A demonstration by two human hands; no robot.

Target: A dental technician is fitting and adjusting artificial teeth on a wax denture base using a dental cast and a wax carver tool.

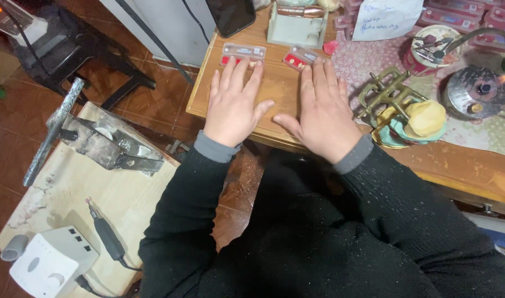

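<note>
Both palms lay flat and empty, fingers spread, on the worn wooden table (pixel 280 91), the left hand (pixel 234 105) touching a long clear tooth card (pixel 243 53), the right hand (pixel 321 110) touching a shorter red card (pixel 300 57), beside a brass articulator (pixel 386 91), above reddish floor tiles (pixel 158 102).

- The floor (pixel 153 105) is laid with glossy reddish-brown tiles.
- A wooden table (pixel 462 165) fills the upper right, partly covered by a pale patterned cloth (pixel 484 132).
- A lower, stained light-wood bench (pixel 109 198) stands at the lower left.
- A black metal stand (pixel 92 55) sits on the floor at the upper left.
- A white cabinet (pixel 158 27) rises behind the table, with dark cables running down it.
- The light is warm and indoor.
</note>
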